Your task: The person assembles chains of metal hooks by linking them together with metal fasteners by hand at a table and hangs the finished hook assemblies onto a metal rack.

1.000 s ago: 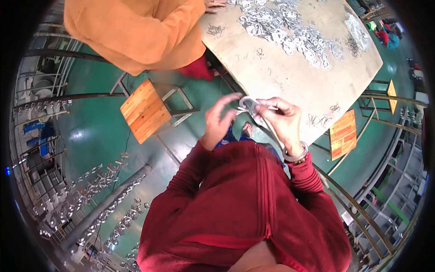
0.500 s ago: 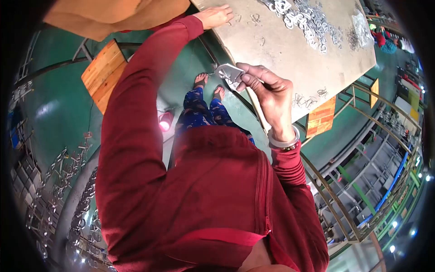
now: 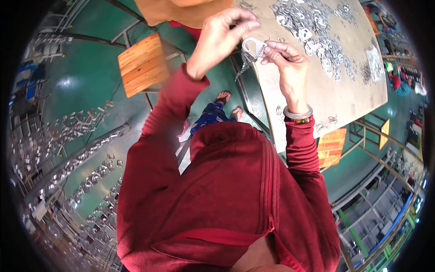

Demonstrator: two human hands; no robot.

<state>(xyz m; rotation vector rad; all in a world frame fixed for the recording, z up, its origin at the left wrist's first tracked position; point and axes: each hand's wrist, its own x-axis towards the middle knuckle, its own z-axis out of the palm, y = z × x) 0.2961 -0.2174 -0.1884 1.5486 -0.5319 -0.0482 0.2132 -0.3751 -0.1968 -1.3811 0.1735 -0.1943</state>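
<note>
My right hand [image 3: 285,59] pinches a flat silver metal hook [image 3: 260,46] between thumb and fingertips, above the table's near edge. The hook has a large rounded opening on the side facing my left hand. Just above and left of it, my left hand [image 3: 224,36] has thumb and index fingertips drawn together. Whatever lies between those fingertips is too small to make out. A heap of similar metal pieces [image 3: 308,34] covers the far part of the table [image 3: 285,86]. Small thin wire clips [image 3: 333,120] lie in loose clusters on the tabletop.
A clear plastic bag [image 3: 374,63] sits near the table's right side. Wooden stools [image 3: 144,65] stand on the left and beside the table. Metal parts hang on racks [image 3: 77,165] at the lower left. Brown material [image 3: 181,11] lies at the top edge.
My left hand has left the tabletop and come close to the metal hook. The right hand has risen slightly with the hook, which is turned with its opening in view.
</note>
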